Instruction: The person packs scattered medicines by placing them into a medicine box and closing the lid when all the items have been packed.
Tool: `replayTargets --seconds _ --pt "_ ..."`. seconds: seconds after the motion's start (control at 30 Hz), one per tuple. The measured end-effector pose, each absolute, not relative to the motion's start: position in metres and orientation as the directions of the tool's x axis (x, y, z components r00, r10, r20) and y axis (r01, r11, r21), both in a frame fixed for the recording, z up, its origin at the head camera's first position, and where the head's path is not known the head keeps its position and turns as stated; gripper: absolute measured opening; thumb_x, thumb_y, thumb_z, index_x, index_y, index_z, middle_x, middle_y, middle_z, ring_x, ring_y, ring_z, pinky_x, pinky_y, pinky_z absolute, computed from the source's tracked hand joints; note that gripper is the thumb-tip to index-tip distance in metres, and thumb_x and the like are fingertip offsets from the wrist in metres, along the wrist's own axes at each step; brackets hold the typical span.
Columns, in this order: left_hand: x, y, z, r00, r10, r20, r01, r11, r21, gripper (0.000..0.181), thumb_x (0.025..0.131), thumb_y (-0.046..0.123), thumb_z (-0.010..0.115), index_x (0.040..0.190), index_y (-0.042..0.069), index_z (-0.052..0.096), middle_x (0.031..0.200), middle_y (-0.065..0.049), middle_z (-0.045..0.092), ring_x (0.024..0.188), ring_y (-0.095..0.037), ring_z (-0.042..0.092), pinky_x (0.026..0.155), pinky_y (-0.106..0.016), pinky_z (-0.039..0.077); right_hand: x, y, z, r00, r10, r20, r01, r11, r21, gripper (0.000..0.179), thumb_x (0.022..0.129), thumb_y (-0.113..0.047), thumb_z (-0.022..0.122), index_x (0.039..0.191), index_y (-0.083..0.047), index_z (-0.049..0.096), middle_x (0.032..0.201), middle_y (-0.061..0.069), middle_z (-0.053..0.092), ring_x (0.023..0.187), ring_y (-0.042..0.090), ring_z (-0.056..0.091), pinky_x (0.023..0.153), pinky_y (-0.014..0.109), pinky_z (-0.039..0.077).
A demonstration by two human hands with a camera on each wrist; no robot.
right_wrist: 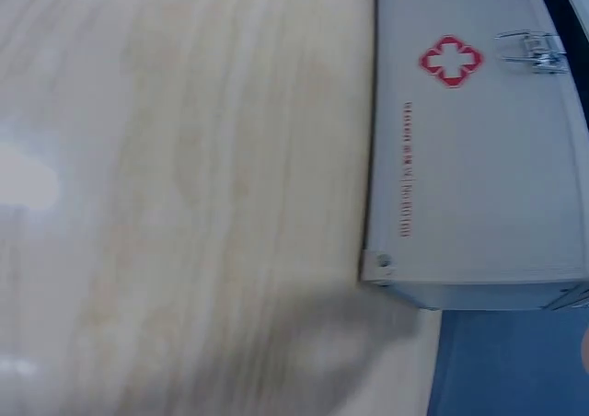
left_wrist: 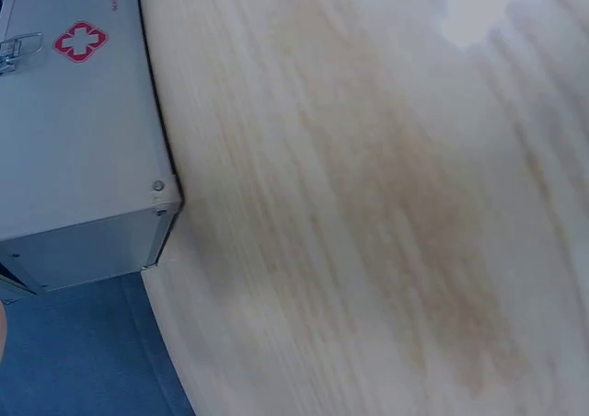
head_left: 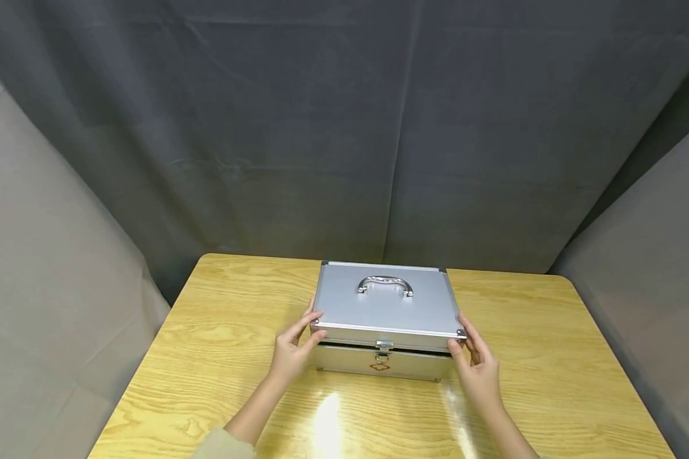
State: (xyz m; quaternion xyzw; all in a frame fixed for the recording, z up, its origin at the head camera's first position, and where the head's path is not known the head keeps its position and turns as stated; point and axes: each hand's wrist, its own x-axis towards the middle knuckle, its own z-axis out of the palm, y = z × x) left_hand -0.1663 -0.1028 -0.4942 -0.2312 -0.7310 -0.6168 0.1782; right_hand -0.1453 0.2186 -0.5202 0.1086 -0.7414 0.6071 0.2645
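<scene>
A silver first-aid box point(head_left: 344, 361) stands on the table, its front showing a red emblem with a white cross point(right_wrist: 451, 62). The lid point(head_left: 335, 306) sits slightly raised, leaving a dark gap along the front. On top is a metal carrying handle point(head_left: 385, 279); the front latch point(head_left: 384, 345) hangs unfastened. My left hand point(head_left: 290, 354) holds the lid's left front corner, thumb at the front edge and fingers along the side. At the right front corner, my right hand point(head_left: 482, 375) grips the lid likewise. Both wrist views show mainly the box front point(left_wrist: 83, 131), with the hands almost out of frame.
The wooden table point(head_left: 235, 306) extends to both sides and in front of the box, with glare near its front. A dark curtain point(head_left: 287, 140) hangs behind the table, and pale cloth panels point(head_left: 46, 268) flank it.
</scene>
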Motion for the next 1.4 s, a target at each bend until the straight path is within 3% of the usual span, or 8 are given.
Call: replayTargets --seconds 0.3,0.53,0.93,1.13,1.4 --pt "-0.166 -0.102 -0.506 -0.763 0.123 0.635 0.647 0.172 0.743 0.033 0.074 -0.014 0.063 0.106 -0.013 0.057 0.127 -0.036 0.038 0.117 -0.041 0.042 0.098 -0.025 0.033 -0.143 0.218 -0.529 -0.801 0.124 0.585 -0.542 0.263 -0.798 0.045 0.077 0.021 0.056 0.121 0.013 0.048 0.13 0.013 0.051 0.119 0.005 0.047 0.094 0.014 0.037" --pt "-0.168 -0.101 -0.513 -0.694 0.113 0.711 0.716 0.209 0.666 0.034 0.071 -0.016 0.065 0.104 -0.012 0.057 0.122 -0.038 0.04 0.113 -0.041 0.046 0.096 -0.028 0.036 -0.142 0.218 -0.536 -0.785 0.124 0.607 -0.537 0.354 -0.766 0.047 0.074 0.022 0.058 0.119 0.012 0.051 0.12 0.025 0.054 0.118 0.004 0.048 0.097 0.017 0.035" --pt "-0.166 -0.099 -0.521 -0.697 0.107 0.709 0.708 0.258 0.657 0.036 0.073 -0.014 0.064 0.107 -0.008 0.056 0.127 -0.032 0.041 0.114 -0.039 0.048 0.097 -0.028 0.037 -0.144 0.217 -0.547 -0.745 0.118 0.656 -0.576 0.381 -0.723 0.048 0.073 0.022 0.058 0.119 0.01 0.051 0.118 0.027 0.054 0.12 0.007 0.047 0.098 0.016 0.034" --pt "-0.165 -0.097 -0.517 -0.668 0.104 0.737 0.73 0.281 0.622 0.039 0.068 -0.019 0.064 0.105 -0.011 0.055 0.122 -0.037 0.042 0.109 -0.045 0.049 0.095 -0.028 0.038 -0.146 0.215 -0.551 -0.707 0.144 0.692 -0.617 0.352 -0.704 0.046 0.072 0.024 0.058 0.117 0.013 0.051 0.118 0.026 0.054 0.12 0.008 0.047 0.098 0.016 0.035" --pt "-0.165 -0.098 -0.519 -0.655 0.12 0.746 0.735 0.326 0.594 0.042 0.067 -0.017 0.066 0.107 -0.009 0.055 0.122 -0.037 0.043 0.108 -0.042 0.051 0.096 -0.027 0.038 -0.149 0.212 -0.556 -0.661 0.148 0.736 -0.655 0.364 -0.662 0.046 0.073 0.025 0.056 0.117 0.014 0.05 0.121 0.032 0.049 0.119 0.009 0.048 0.096 0.016 0.036"
